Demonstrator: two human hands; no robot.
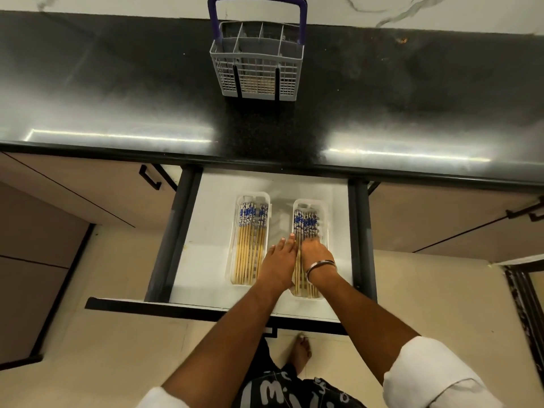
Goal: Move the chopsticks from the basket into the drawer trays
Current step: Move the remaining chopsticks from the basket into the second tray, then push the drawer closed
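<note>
Both hands in the open drawer (206, 260), chopsticks in two trays.
Left hand (278, 265) lies flat with straight fingers beside the right tray (323, 231); right hand (316, 251) curls on its chopsticks (306, 222); basket (256, 63) stands on the counter (117, 98).

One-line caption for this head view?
Both hands settle chopsticks in the right drawer tray; basket on counter.

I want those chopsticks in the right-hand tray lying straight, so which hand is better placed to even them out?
Probably the right hand: it rests directly on the chopsticks in the right tray. The left hand lies beside that tray, between the two trays.
</note>
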